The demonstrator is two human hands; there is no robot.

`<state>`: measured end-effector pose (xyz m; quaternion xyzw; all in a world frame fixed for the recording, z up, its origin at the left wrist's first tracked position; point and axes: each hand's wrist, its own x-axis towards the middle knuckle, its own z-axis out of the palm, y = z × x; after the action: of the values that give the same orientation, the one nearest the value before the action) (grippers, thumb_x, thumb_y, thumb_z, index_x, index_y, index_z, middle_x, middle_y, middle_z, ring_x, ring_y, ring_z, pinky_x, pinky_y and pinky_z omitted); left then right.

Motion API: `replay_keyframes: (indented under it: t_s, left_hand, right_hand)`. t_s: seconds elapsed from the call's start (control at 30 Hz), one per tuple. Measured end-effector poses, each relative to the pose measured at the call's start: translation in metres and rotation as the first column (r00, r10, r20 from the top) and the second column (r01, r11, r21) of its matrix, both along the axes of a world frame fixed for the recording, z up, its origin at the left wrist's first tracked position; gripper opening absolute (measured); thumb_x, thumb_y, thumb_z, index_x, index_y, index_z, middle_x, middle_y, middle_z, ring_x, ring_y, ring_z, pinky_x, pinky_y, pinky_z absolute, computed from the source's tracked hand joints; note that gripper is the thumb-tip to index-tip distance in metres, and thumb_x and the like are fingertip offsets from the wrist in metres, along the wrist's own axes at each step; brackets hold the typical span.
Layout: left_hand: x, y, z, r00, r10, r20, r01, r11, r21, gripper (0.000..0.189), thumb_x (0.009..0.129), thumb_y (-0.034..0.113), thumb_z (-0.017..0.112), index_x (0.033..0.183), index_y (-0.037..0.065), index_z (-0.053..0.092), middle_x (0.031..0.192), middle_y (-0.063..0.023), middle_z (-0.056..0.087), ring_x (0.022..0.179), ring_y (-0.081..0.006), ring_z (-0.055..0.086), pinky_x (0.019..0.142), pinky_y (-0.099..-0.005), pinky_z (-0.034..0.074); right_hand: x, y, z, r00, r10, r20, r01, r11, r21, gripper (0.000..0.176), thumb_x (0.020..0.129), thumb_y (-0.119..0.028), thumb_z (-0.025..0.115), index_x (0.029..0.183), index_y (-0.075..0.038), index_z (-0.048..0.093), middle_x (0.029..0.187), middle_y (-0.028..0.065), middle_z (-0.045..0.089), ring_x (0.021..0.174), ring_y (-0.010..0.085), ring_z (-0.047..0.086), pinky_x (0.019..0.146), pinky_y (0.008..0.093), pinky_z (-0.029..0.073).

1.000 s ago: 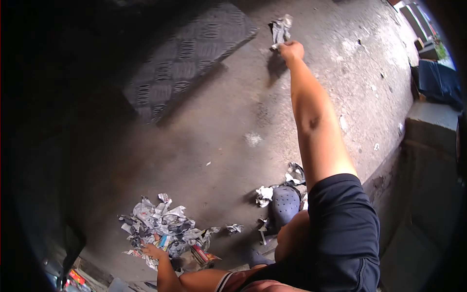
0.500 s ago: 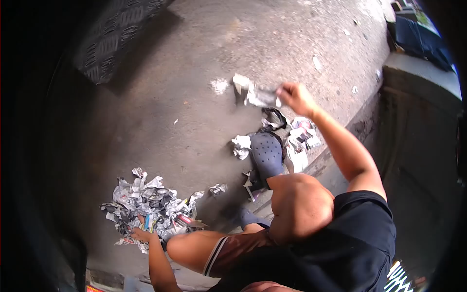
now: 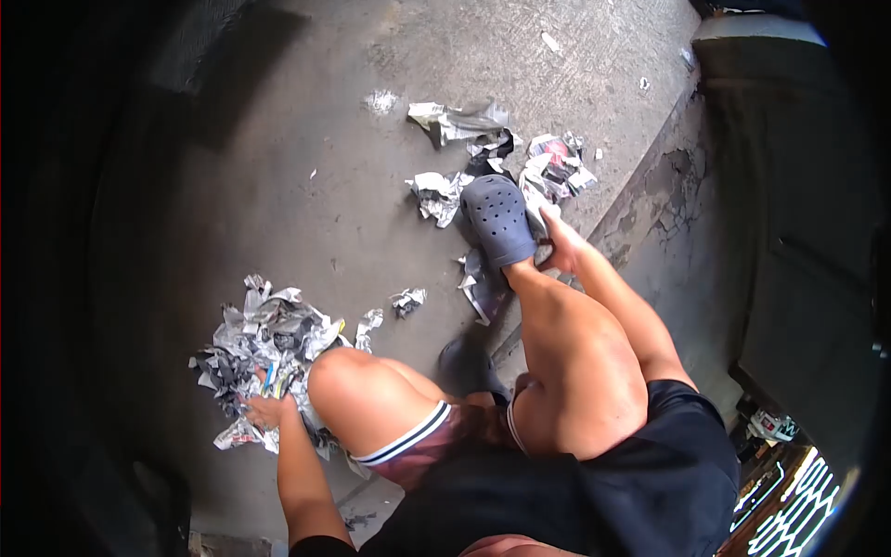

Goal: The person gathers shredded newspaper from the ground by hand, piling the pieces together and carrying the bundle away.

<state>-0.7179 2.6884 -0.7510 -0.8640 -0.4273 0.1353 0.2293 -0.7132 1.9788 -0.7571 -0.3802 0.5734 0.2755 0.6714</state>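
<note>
1. Resting at the near edge of a heap of crumpled newspaper (image 3: 278,320), our left hand (image 3: 267,411) has its fingertips in among the sheets; we cannot tell whether they close on any.
2. Just right of that hand we see a blue strip (image 3: 270,376) within the heap, and our bent left knee (image 3: 339,373) hides part of the pile.
3. Right of the heap, a loose scrap (image 3: 368,327) and a small crumpled piece (image 3: 408,302) lie on the concrete floor (image 3: 353,204).
4. Farther right we have a paper ball (image 3: 436,197) just beside our grey-blue clog (image 3: 494,215); beyond its toe lie dark crumpled paper (image 3: 490,150) and a long sheet (image 3: 469,121).
5. Along the clog's right side sits a bunch of printed paper (image 3: 559,165) with a reddish patch.
6. Beside the clog's heel, our right hand (image 3: 562,244) is at that bunch's near, white end; its fingers are partly hidden, so we cannot tell whether they grip.
7. Rightmost, we see a flaking ledge (image 3: 673,186).
</note>
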Motion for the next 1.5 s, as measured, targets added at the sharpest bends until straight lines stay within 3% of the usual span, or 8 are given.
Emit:
replay_keyframes:
  t_s: [0.13, 0.27, 0.4, 0.5, 0.73, 0.87, 1.07, 1.5]
  left_hand:
    - [0.012, -0.018, -0.003, 0.976, 0.025, 0.216, -0.038, 0.998, 0.056, 0.059, 0.096, 0.047, 0.059, 0.148, 0.027, 0.038, 0.138, -0.0212, 0.045, 0.129, -0.0407, 0.048, 0.096, -0.0624, 0.046]
    - [0.027, -0.055, 0.018, 0.940, 0.079, 0.332, -0.099, 0.994, 0.041, 0.069, 0.088, 0.067, 0.059, 0.146, 0.034, 0.041, 0.147, -0.0174, 0.042, 0.137, -0.0384, 0.042, 0.102, -0.0644, 0.037]
    - [0.022, -0.031, -0.001, 0.910, 0.110, 0.400, -0.116, 0.993, -0.009, 0.098, 0.069, 0.085, 0.065, 0.148, 0.031, 0.042, 0.151, -0.0216, 0.039, 0.141, -0.0407, 0.037, 0.106, -0.0652, 0.032]
    - [0.023, -0.039, 0.001, 0.893, 0.090, 0.440, -0.097, 0.995, -0.007, 0.099, 0.067, 0.087, 0.065, 0.145, 0.029, 0.048, 0.149, -0.0243, 0.039, 0.141, -0.0417, 0.037, 0.107, -0.0665, 0.029]
    - [0.022, -0.046, 0.014, 0.884, 0.089, 0.458, -0.045, 0.993, -0.106, 0.101, 0.069, 0.088, 0.061, 0.148, 0.028, 0.042, 0.150, -0.0270, 0.035, 0.144, -0.0439, 0.031, 0.110, -0.0682, 0.024]
    - [0.022, -0.046, 0.009, 0.873, 0.108, 0.476, -0.061, 0.992, -0.112, 0.100, 0.071, 0.088, 0.060, 0.149, 0.030, 0.042, 0.152, -0.0252, 0.033, 0.146, -0.0471, 0.025, 0.110, -0.0684, 0.023]
    - [0.020, -0.042, 0.005, 0.865, 0.079, 0.495, -0.051, 0.996, -0.071, 0.101, 0.068, 0.090, 0.061, 0.149, 0.032, 0.041, 0.152, -0.0271, 0.033, 0.146, -0.0437, 0.029, 0.110, -0.0671, 0.023]
    - [0.022, -0.039, -0.001, 0.851, 0.077, 0.520, -0.060, 0.997, -0.051, 0.102, 0.065, 0.090, 0.062, 0.147, 0.032, 0.044, 0.150, -0.0272, 0.036, 0.143, -0.0433, 0.032, 0.108, -0.0678, 0.024]
  right_hand:
    - [0.060, -0.027, -0.013, 0.908, 0.414, -0.054, -0.404, 0.837, -0.370, 0.049, 0.092, -0.032, 0.061, 0.128, 0.000, 0.053, 0.116, 0.0198, 0.065, 0.097, 0.0360, 0.067, 0.078, 0.0610, 0.052]
    - [0.126, -0.030, -0.022, 0.567, 0.824, 0.000, -0.686, 0.473, -0.552, 0.030, 0.090, -0.029, 0.068, 0.101, -0.001, 0.073, 0.092, 0.0066, 0.070, 0.081, 0.0153, 0.060, 0.079, 0.0335, 0.050]
    - [0.145, 0.031, 0.010, -0.204, 0.979, -0.019, -0.637, -0.148, -0.756, 0.037, 0.090, -0.032, 0.066, 0.108, 0.000, 0.068, 0.100, 0.0224, 0.072, 0.093, 0.0341, 0.069, 0.086, 0.0421, 0.052]
    - [0.130, 0.074, 0.049, -0.317, 0.939, 0.134, -0.737, -0.154, -0.658, 0.052, 0.092, -0.045, 0.065, 0.120, -0.001, 0.062, 0.106, 0.0241, 0.071, 0.102, 0.0395, 0.068, 0.091, 0.0457, 0.052]
    - [0.036, 0.128, 0.046, 0.511, 0.818, -0.264, -0.331, -0.096, -0.939, 0.101, 0.078, -0.067, 0.074, 0.147, -0.001, 0.041, 0.135, 0.0321, 0.045, 0.126, 0.0476, 0.046, 0.109, 0.0530, 0.038]
    - [-0.050, 0.167, -0.007, 0.975, 0.177, -0.132, -0.203, 0.491, -0.847, 0.110, 0.077, -0.069, 0.074, 0.149, 0.005, 0.035, 0.144, 0.0302, 0.039, 0.134, 0.0456, 0.042, 0.114, 0.0532, 0.034]
    - [-0.083, 0.187, -0.020, 0.865, -0.370, -0.338, 0.024, 0.704, -0.710, 0.117, 0.068, -0.067, 0.082, 0.151, -0.001, 0.032, 0.152, 0.0260, 0.037, 0.138, 0.0411, 0.044, 0.112, 0.0495, 0.041]
    - [-0.015, 0.197, -0.080, 0.994, -0.058, -0.089, -0.051, 0.476, -0.878, 0.028, 0.072, -0.010, 0.070, 0.097, 0.002, 0.066, 0.095, 0.0217, 0.072, 0.093, 0.0391, 0.071, 0.089, 0.0445, 0.054]
